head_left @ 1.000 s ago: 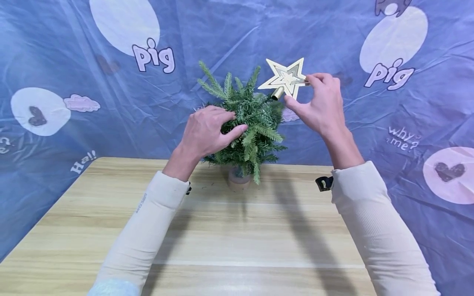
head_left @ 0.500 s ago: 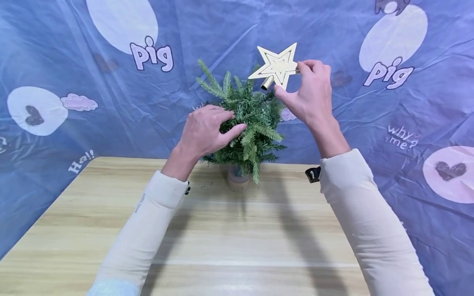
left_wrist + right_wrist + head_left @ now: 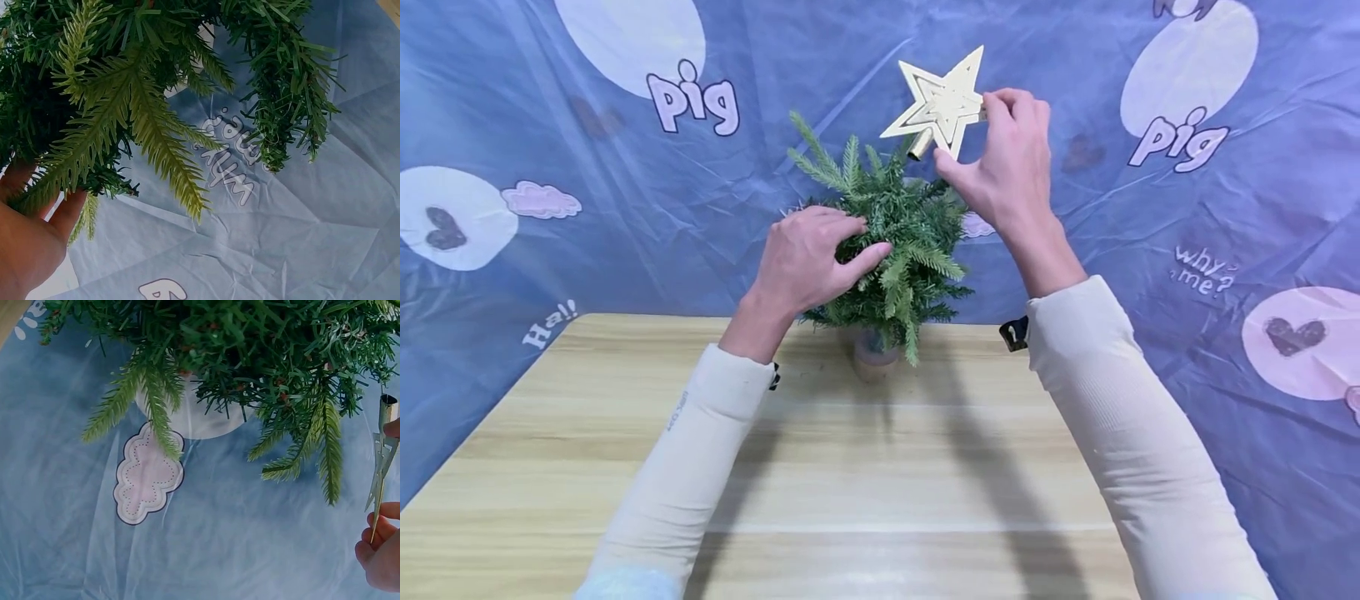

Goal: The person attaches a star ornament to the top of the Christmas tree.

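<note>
A small artificial Christmas tree (image 3: 910, 250) stands at the table's back edge, its lower stem in a pale round base (image 3: 874, 362). My left hand (image 3: 808, 258) grips the tree's left side, fingertips sunk in the foliage and thumb in front. Those fingertips are partly hidden; the left wrist view shows the hand (image 3: 31, 250) around a light green branch (image 3: 106, 112). With thumb and fingers, my right hand (image 3: 1011, 162) pinches a gold star tree topper (image 3: 943, 100) by its right-hand points. The star is held above the treetop, its short tube pointing down at the upper branches.
The light wooden table (image 3: 850, 467) reaches toward me, with shadows of both arms across it. A blue printed cloth (image 3: 820, 50) hangs right behind the table and tree. Dark straps (image 3: 1015, 333) show at the wrists.
My right hand has carried the star up and to the left, from beside the tree to above its top. The left hand keeps its hold on the foliage. The view has shifted slightly.
</note>
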Demonstrator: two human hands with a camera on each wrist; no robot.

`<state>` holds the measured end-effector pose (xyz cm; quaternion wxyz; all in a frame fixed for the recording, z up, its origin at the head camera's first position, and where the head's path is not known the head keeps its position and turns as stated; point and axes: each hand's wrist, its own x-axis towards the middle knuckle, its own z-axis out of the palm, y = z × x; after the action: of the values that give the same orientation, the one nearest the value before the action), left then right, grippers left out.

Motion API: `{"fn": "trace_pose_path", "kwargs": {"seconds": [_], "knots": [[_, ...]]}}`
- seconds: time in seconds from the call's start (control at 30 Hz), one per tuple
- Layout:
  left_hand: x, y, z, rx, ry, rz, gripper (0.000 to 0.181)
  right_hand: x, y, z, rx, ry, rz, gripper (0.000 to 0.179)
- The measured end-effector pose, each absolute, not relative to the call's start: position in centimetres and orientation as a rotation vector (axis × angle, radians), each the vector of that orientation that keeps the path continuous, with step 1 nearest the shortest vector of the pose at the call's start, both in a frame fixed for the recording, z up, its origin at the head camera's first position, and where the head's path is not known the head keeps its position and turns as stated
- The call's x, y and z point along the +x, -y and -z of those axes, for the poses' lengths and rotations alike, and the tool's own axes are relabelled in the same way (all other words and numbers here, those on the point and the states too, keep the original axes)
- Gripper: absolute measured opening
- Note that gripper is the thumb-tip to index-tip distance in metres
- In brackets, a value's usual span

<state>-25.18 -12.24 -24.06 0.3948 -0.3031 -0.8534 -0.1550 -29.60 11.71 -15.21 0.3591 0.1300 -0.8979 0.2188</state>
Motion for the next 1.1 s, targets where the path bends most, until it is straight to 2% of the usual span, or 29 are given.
{"fn": "trace_pose_path", "kwargs": {"seconds": [1.1], "knots": [[-25.1,12.2,23.8,-0.780,2.159,0.385,0.048,-29.6,-9.9,16.4,0.433,2.159,-0.543,0.076]]}}
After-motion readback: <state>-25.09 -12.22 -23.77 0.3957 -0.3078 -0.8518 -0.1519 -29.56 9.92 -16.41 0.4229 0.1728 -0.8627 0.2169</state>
